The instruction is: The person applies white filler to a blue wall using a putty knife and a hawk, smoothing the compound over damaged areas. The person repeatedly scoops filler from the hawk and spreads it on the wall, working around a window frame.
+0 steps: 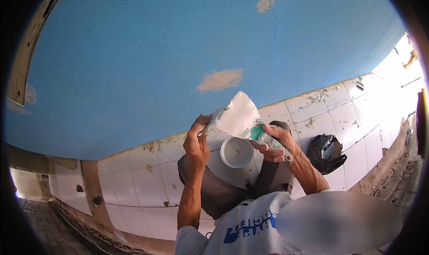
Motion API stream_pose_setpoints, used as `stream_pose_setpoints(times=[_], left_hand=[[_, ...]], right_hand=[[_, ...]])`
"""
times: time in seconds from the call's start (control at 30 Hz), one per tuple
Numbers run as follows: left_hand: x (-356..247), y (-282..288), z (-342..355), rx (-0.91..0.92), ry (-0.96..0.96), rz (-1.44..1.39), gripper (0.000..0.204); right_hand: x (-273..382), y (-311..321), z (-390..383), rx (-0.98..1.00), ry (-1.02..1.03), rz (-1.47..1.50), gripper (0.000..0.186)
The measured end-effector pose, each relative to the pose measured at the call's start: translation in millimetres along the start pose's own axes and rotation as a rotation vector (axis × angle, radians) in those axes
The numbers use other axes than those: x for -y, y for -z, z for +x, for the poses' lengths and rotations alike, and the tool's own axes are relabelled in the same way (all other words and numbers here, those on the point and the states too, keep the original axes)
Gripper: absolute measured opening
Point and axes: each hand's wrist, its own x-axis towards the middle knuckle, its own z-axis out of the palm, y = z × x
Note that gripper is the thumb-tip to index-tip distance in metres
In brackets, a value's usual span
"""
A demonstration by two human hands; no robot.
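Observation:
My right hand [277,143] is closed round the green, putty-smeared handle of a wide putty knife [239,116], whose blade is coated with white putty. Fingers of my left hand [196,141] are closed on a thin flat blade [215,120] seen nearly edge-on, which meets the left side of the coated blade; its handle is hidden. Below the two tools stands a round white tub [237,152] with pale putty inside, between my bent legs. Just ahead rises a blue wall [134,67] with a pale filler patch [220,80] above the knife.
Another patch [267,1] marks the wall higher up. A black plastic bag [325,153] lies on the white tiled floor [147,183] to my right. Paint flakes and debris [313,123] are scattered along the wall's foot. A worn wooden frame [31,44] borders the wall at left.

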Motion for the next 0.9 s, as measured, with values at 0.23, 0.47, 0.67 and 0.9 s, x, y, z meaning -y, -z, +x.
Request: stream_pose_setpoints(times=[0.23,0.47,0.67,0.9], left_hand=[[49.0,-2.7,-39.1,-0.152,0.447,-0.059,0.027],[69.6,49.5,-15.6,0.132,0.647,-0.005,0.029],[15.5,90.2,1.6,0.057,0.814,-0.049,0.028],[-107.5,167.6,-37.1,0.197,1.031,0.182,0.031]], right_hand=[[15.9,-15.5,20.9,-0.07,0.427,-0.558,0.05],[23.7,-76.6,64.8,-0.196,0.896,-0.978,0.074],[40.0,-164.4,136.7,-0.495,1.206,-1.064,0.085],[53.1,-242.0,206.7,-0.802,1.424,-1.023,0.089]])
